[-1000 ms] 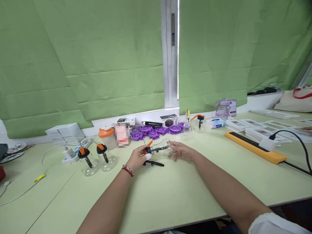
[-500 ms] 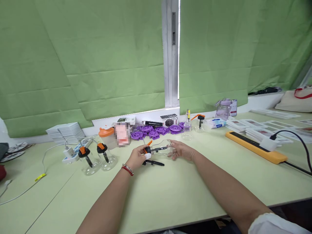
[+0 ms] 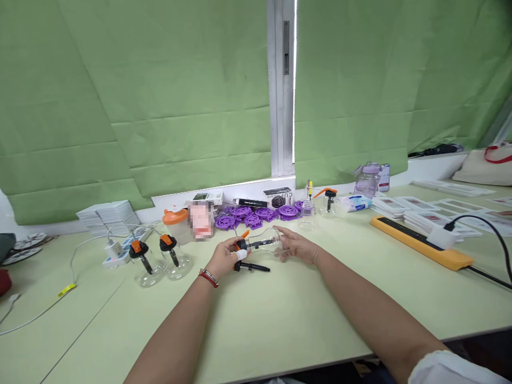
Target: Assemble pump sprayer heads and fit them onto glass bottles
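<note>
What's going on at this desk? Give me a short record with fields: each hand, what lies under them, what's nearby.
Left hand: left hand grips the orange-and-black cap end of a clear bottle lying sideways
Right hand: right hand cups the bottle's base
Under the hands: black stick part on the green table
To the left: two capped clear bottles, upright
Behind: purple wheels
To the right: orange power strip
</note>
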A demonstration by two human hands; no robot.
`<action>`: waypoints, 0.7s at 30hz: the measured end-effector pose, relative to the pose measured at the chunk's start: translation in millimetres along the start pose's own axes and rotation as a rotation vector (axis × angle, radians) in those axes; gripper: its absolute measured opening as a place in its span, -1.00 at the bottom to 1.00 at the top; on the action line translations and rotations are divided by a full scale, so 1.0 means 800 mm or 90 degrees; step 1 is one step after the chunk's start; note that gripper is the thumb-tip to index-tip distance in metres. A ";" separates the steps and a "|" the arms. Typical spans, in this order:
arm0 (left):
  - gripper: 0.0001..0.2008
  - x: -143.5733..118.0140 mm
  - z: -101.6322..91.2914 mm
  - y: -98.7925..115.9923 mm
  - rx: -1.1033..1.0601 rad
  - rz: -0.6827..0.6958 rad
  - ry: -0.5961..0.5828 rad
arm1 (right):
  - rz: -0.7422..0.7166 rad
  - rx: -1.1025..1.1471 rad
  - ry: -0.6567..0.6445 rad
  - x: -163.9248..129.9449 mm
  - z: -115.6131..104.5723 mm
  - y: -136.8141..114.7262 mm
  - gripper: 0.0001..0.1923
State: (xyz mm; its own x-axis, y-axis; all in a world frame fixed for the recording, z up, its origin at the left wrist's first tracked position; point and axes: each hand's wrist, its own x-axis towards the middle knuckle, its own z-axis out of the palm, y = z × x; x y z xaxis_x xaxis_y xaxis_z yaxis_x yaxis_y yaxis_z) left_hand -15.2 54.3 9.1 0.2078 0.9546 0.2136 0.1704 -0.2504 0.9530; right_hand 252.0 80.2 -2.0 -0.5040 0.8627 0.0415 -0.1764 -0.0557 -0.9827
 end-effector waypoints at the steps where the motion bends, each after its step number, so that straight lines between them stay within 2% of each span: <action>1: -0.40 0.000 0.000 0.001 0.004 0.004 0.001 | 0.001 0.000 -0.010 -0.002 0.000 -0.002 -0.35; 3: -0.41 -0.001 0.001 0.002 0.016 0.014 -0.006 | 0.016 -0.011 -0.013 -0.001 -0.001 -0.002 -0.34; 6: -0.44 -0.002 0.004 0.003 0.033 0.027 -0.020 | 0.051 -0.031 0.024 0.006 -0.002 0.005 -0.51; 10: -0.44 -0.002 0.003 0.002 0.043 0.037 -0.027 | 0.093 -0.055 0.051 0.012 -0.001 0.011 -0.43; 13: -0.45 -0.001 0.000 0.000 0.050 0.039 -0.022 | 0.038 -0.013 0.005 0.005 0.000 0.006 -0.51; 15: -0.47 -0.001 0.000 0.000 0.057 0.047 -0.017 | -0.001 0.014 -0.034 -0.001 -0.001 0.001 -0.42; 17: -0.47 -0.001 0.002 0.000 0.067 0.051 -0.015 | 0.001 0.010 -0.045 -0.003 -0.001 -0.001 -0.35; 20: -0.47 -0.002 0.005 0.001 0.069 0.054 -0.017 | 0.043 -0.020 0.009 0.003 0.001 0.003 -0.50; 21: -0.47 -0.002 0.006 0.001 0.067 0.057 -0.020 | 0.060 -0.030 0.029 0.006 0.002 0.005 -0.48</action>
State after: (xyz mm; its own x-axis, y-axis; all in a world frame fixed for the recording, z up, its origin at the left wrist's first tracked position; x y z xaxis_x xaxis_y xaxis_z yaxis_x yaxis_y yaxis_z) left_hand -11.2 52.2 8.5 0.2571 0.9223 0.2885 0.2495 -0.3518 0.9022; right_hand 247.3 83.3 -5.1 -0.4779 0.8765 -0.0590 -0.0892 -0.1153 -0.9893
